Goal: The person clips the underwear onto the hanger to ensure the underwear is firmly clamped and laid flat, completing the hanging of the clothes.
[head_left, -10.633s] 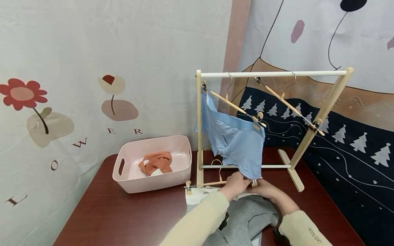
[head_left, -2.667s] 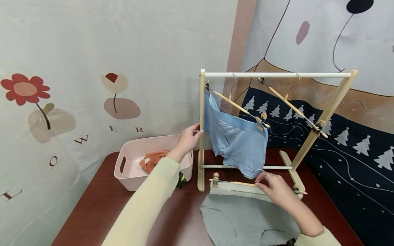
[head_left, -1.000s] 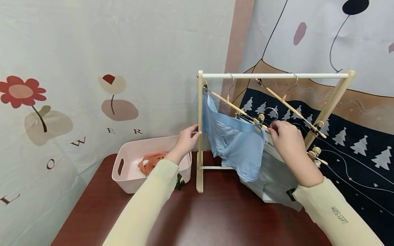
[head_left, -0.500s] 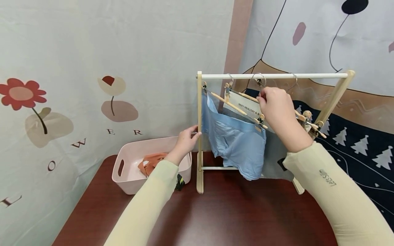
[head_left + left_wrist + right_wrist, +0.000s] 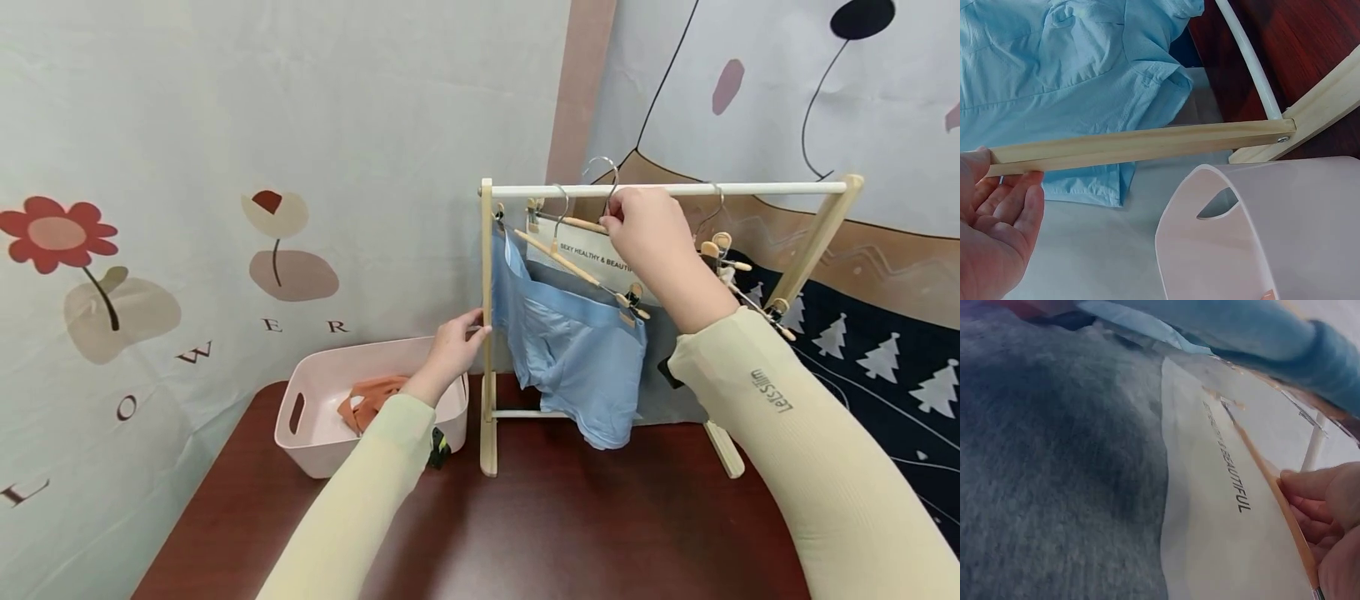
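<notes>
My right hand (image 5: 652, 237) pinches a wooden clip hanger (image 5: 583, 224) just below its metal hook. That hook (image 5: 617, 172) stands above the white rail (image 5: 757, 189), between the two hangers on it. Clipped to the held hanger are grey underpants (image 5: 1060, 469) whose white waistband (image 5: 1210, 506) carries printed letters. In the head view, they hang partly hidden behind light-blue underpants (image 5: 581, 350), which are clipped to the left hanger (image 5: 558, 254). My left hand (image 5: 450, 350) holds the rack's left wooden post (image 5: 1147, 145) between thumb and fingers.
A pink basket (image 5: 322, 454) with an orange garment (image 5: 367, 400) stands left of the rack, behind my left forearm. Another clip hanger (image 5: 722, 204) hangs on the rail at right, partly covered. The dark red table (image 5: 570, 517) lies underneath, with printed cloth backdrops behind.
The hanger with the grey underpants has come up off the table, behind the blue ones, to the rail. My left hand went from the clip to the post and stays there.
</notes>
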Demonstrator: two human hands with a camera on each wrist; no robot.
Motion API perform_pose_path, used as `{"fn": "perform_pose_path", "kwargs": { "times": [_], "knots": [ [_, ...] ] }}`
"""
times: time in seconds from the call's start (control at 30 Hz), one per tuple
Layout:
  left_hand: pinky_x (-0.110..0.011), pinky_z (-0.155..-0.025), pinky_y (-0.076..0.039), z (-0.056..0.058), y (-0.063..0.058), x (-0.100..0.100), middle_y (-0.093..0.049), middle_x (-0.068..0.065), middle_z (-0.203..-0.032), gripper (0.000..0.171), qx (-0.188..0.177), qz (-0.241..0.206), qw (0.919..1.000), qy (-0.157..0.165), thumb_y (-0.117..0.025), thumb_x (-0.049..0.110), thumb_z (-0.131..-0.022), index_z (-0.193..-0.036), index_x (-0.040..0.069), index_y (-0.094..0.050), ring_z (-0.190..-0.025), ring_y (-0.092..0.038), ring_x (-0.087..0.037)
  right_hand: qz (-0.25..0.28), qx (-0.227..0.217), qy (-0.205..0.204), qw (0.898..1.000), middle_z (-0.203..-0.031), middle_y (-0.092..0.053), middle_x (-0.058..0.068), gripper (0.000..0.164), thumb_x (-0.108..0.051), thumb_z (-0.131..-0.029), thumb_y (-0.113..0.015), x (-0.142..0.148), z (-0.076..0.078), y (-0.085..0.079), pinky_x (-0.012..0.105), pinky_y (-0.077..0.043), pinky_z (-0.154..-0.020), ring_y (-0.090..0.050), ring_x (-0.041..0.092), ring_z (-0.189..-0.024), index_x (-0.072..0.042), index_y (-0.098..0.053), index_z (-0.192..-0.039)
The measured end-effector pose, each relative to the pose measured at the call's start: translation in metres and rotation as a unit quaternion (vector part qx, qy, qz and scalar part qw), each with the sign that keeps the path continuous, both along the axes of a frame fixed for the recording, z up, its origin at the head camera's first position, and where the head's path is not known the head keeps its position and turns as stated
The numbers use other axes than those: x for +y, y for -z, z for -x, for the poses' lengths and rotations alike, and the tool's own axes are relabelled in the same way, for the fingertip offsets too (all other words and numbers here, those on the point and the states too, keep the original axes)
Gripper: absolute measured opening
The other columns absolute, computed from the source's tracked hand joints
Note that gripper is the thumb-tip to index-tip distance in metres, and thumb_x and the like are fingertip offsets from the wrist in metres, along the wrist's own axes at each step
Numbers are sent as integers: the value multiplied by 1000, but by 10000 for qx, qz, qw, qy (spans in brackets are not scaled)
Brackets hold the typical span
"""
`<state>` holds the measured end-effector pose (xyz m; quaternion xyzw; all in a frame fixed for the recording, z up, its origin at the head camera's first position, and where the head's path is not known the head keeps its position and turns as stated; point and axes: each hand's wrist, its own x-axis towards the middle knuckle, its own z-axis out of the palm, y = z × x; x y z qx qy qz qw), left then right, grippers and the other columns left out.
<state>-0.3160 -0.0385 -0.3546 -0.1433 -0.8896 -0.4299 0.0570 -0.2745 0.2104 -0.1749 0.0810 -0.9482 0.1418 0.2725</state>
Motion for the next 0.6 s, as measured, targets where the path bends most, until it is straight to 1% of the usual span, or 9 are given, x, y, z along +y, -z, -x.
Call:
{"fn": "perform_pose_path", "kwargs": {
  "times": [0.13, 0.23, 0.33, 0.5, 0.6],
  "knots": [
    [-39, -96, -48, 0, 2, 0, -56, -14, -132, 48, 15, 12, 10000, -31, -53, 25, -97, -141, 7, -43, -115, -59, -30, 310, -384, 53, 9988, -90, -66, 16, 16, -15, -94, -57, 1, 2, 4, 40, -45, -67, -58, 29, -78, -2, -67, -92],
    [-40, -96, -48, -1, 2, 1, -55, -14, -133, 48, -51, -10, 10000, -35, -53, 25, -98, -142, 8, -43, -116, -58, -29, 412, -510, 167, 9977, -93, -66, 17, 19, -17, -94, -56, 6, 2, 9, 43, -46, -70, -59, 30, -82, -2, -67, -96],
    [-41, -96, -47, -1, 2, 1, -55, -14, -133, 48, -45, -39, 10000, -34, -53, 24, -98, -142, 8, -43, -116, -58, -29, 455, -578, 288, 9969, -96, -66, 19, 20, -17, -94, -56, 12, 2, 14, 45, -47, -72, -60, 33, -85, 0, -67, -99],
    [-39, -96, -48, -1, 1, 1, -57, -14, -131, 48, 69, -44, 10000, -20, -53, 24, -97, -141, 6, -44, -114, -60, -29, 497, -594, 527, 9956, -92, -66, 20, 19, -15, -94, -53, 23, -1, 22, 45, -46, -67, -59, 34, -82, 1, -65, -94],
    [-39, -96, -48, 0, 1, 0, -57, -13, -132, 48, 48, -75, 10000, -13, -53, 24, -97, -141, 6, -44, -115, -59, -29, 462, -550, 610, 9956, -89, -65, 20, 20, -15, -95, -50, 27, -1, 26, 44, -45, -64, -58, 34, -78, 1, -62, -91]
  ]
}}
